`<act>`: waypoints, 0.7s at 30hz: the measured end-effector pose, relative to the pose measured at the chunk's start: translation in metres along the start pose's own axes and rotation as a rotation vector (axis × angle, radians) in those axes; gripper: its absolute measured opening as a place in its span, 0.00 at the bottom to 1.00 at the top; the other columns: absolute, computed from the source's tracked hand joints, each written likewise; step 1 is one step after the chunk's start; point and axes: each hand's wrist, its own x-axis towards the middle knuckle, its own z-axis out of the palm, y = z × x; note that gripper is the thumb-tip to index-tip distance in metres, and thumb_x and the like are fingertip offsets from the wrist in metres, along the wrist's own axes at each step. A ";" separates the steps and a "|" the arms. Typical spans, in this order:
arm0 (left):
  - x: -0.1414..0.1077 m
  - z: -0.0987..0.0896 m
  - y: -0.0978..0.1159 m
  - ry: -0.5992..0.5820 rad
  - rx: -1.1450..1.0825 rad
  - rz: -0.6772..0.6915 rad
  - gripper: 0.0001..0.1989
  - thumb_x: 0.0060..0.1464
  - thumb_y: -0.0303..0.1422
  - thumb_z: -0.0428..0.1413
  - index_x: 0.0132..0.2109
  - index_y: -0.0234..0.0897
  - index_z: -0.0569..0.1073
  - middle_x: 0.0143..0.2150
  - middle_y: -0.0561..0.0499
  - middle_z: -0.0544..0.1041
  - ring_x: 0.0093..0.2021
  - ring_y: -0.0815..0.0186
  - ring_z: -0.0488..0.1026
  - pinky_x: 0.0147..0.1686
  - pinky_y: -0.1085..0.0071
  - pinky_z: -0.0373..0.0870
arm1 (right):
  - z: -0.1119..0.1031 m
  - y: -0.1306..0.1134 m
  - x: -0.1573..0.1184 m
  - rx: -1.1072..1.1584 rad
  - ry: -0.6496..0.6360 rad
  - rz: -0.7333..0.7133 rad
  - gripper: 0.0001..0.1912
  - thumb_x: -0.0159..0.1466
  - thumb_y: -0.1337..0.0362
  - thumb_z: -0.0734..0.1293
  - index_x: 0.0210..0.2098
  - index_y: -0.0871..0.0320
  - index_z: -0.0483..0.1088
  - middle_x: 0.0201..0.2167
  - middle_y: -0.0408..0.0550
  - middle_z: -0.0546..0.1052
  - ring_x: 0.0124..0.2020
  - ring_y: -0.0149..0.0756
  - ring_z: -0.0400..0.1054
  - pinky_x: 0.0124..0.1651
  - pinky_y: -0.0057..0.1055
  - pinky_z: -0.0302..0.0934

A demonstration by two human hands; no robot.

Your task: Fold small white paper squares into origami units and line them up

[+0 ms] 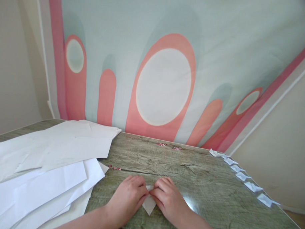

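Observation:
A small folded piece of white paper [149,206] lies between my hands near the front of the table, its point facing me. My left hand [130,198] pinches its left side, fingers curled. On the opposite side my right hand [169,198] pinches it too, with thumb and index finger meeting the left fingertips near the paper's middle. Both hands cover much of the paper's sides, so the exact fold cannot be made out.
Large white sheets [66,141] and cut paper strips [50,187] overlap at the left of the wood-grain table [146,157]. Several small folded paper pieces [253,187] line the right edge. A patterned pink and pale green backdrop [125,33] hangs behind the table.

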 end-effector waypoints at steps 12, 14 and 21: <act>-0.005 -0.020 0.021 -0.167 0.200 0.043 0.06 0.58 0.28 0.51 0.38 0.37 0.73 0.35 0.49 0.71 0.36 0.62 0.67 0.35 0.65 0.63 | 0.004 0.000 -0.007 -0.200 -0.023 -0.119 0.07 0.66 0.70 0.59 0.34 0.59 0.69 0.31 0.46 0.68 0.36 0.37 0.61 0.41 0.36 0.55; -0.004 -0.020 0.024 -0.186 0.226 0.044 0.06 0.58 0.29 0.51 0.39 0.36 0.73 0.35 0.49 0.71 0.37 0.61 0.67 0.36 0.64 0.63 | 0.002 -0.004 -0.008 -0.235 -0.045 -0.120 0.06 0.65 0.71 0.60 0.36 0.59 0.69 0.32 0.47 0.69 0.37 0.38 0.61 0.42 0.37 0.55; -0.006 -0.013 0.025 -0.190 0.292 0.050 0.09 0.58 0.34 0.53 0.42 0.35 0.73 0.36 0.47 0.73 0.38 0.59 0.68 0.38 0.62 0.62 | 0.007 -0.013 -0.014 -0.293 -0.067 -0.035 0.06 0.61 0.73 0.65 0.38 0.61 0.70 0.37 0.53 0.71 0.42 0.44 0.62 0.44 0.40 0.55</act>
